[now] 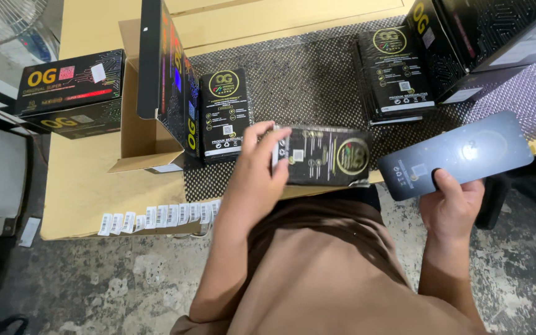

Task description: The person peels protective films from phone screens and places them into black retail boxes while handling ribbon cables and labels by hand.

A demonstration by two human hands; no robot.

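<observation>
The left hand [257, 162] is closed around the left end of a flat black box [325, 156] with a gold round mark on it. The fingers [278, 141] wrap over the top edge of the box and the thumb is hidden under it, so the grip is firm and not open. The box lies on its long side at the near edge of the counter [88, 180], on the dark mesh mat [317, 68], and its near side reaches past the mat's border.

The right hand [451, 201] holds a thin grey-blue sheet [457, 155] of the shape of a phone. The thumb [448, 182] presses on the lower edge of the sheet and the other fingers are under it, so this grip is closed as a pinch. The sheet is tilted, with its right end higher, and it hangs just off the near edge of the counter, toward the right corner.

Just left of the held box a second black box [223, 111] lies flat on the mat. Beside that one stands an open cardboard carton [141, 133] with a tall black package [164, 68] in it. A strip of white labels [156, 216] lies along the near edge, toward the left.
</observation>
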